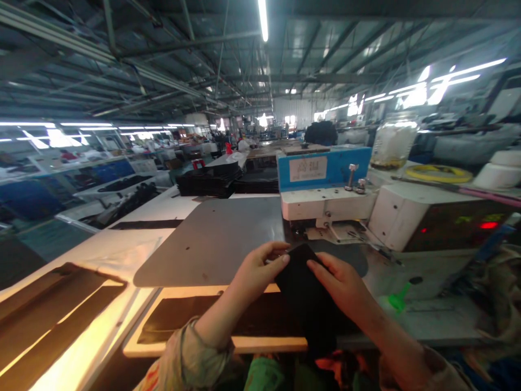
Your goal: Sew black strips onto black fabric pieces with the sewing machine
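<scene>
- Black piece (307, 293): held up at the near centre, tilted, between both hands; its lower end is seen overlapping the near edge of the worktop (280, 344).
- Left hand (262, 266): fingers (278, 247) nearly closed, the upper left edge of the piece being pinched.
- Right hand (340, 279): thumb and fingers drawn together on the upper right edge.
- Open room: mostly found to the left and far side, over the grey plate (220, 233), whose rounded corner is set at near left.
- Far right: space is bounded by the blue-and-white machine (325, 203), close beyond the hands.
- Black strip (183, 317): laid along the worktop's near edge, partly hidden by the left forearm.
- Far side: stacked black pieces (209, 180) are noted beyond the plate.
</scene>
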`<state>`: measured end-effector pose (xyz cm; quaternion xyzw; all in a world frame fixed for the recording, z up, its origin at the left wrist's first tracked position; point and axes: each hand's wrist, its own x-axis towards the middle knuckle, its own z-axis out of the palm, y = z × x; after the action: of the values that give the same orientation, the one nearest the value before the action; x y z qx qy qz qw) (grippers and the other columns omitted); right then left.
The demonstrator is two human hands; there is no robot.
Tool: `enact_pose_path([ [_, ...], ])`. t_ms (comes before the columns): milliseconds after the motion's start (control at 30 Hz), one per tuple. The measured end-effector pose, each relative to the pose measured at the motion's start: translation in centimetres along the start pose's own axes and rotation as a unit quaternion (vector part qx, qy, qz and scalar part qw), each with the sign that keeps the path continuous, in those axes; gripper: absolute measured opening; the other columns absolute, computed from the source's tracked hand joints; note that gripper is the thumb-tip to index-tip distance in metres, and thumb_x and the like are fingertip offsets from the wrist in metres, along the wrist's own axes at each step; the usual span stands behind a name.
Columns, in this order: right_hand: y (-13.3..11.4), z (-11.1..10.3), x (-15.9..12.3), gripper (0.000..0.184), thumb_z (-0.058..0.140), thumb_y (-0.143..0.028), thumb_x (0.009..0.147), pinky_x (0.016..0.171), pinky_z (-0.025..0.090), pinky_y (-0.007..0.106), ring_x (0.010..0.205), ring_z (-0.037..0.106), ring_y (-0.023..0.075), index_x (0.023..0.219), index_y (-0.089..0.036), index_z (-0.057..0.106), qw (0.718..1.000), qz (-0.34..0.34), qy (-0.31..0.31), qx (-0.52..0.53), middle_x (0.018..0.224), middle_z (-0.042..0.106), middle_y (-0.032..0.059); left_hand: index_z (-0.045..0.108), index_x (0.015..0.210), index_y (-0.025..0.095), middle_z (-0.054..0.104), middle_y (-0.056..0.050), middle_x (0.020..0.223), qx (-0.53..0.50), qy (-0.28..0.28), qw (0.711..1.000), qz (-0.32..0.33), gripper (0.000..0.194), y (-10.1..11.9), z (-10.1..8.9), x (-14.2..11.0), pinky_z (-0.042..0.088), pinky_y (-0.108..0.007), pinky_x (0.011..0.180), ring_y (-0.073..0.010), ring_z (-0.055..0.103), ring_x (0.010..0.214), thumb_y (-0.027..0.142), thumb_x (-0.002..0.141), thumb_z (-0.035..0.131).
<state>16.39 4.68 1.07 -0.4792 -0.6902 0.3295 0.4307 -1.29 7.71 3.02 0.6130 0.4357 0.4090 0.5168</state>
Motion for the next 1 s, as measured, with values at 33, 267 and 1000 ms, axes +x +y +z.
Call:
enact_pose_path([
  [33,0.1,-0.3,0.5,0.026,0.041,-0.037,0.086,0.065,0.039,0.023,0.076,0.054,0.0149,0.086,-0.018,0.058,1.0,-0.007,-0.017,-0.009,0.079,0.06,-0.0008,0.064,0.093,0.017,0.065,-0.004,0.083,0.017,-0.022,1.0,0.001,0.032,0.3,-0.1,0.8,0.044,-0.024,0.065,-0.0162,0.057,0.075,0.034,0.066,0.064],
  [267,2.0,-0.3,3.3,0.024,0.045,-0.037,0.083,0.062,0.04,0.024,0.072,0.054,0.0146,0.083,-0.016,0.056,0.999,-0.002,-0.041,-0.016,0.075,0.059,-0.0004,0.062,0.07,0.014,0.056,0.001,0.062,0.052,-0.036,0.998,-0.001,0.024,-0.9,0.9,4.7,0.036,-0.022,0.054,-0.0113,0.049,0.058,0.038,0.068,0.058],
  [1000,3.2,0.5,2.2,0.039,0.035,-0.007,0.084,0.062,0.047,0.028,0.07,0.055,0.0177,0.122,-0.009,0.046,0.874,-0.244,0.003,-0.42,0.077,0.057,0.007,0.06,0.067,0.013,0.057,0.001,0.06,-0.073,-0.046,0.993,-0.08,0.017,-2.5,0.3,5.3,0.035,-0.022,0.057,-0.0102,0.05,0.056,0.029,0.061,0.061],
])
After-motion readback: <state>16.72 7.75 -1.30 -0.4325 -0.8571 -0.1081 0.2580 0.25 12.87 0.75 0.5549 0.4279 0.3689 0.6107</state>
